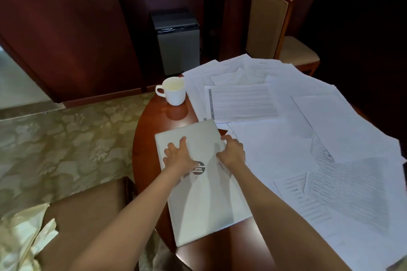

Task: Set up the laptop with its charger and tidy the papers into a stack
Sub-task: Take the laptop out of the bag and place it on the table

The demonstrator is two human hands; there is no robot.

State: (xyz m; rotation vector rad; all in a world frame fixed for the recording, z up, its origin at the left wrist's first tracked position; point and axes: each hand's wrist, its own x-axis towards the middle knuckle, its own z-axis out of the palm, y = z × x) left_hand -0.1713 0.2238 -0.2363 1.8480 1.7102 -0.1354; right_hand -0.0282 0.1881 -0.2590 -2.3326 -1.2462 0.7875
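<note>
Your laptop (204,196) lies closed on the left part of the table (149,138), logo up. Your left hand (178,156) presses flat on the lid, fingers spread; your right hand (232,152) curls round its right edge. The papers (275,149) lie scattered beside it, unstacked. No charger shows. By my judgement, nearly the whole task is left to do.

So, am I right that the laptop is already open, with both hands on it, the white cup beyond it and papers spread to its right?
Not quite: the head view shows the laptop closed, logo up. The rest stands: left hand and right hand on it, white cup beyond it, papers spread to its right.
</note>
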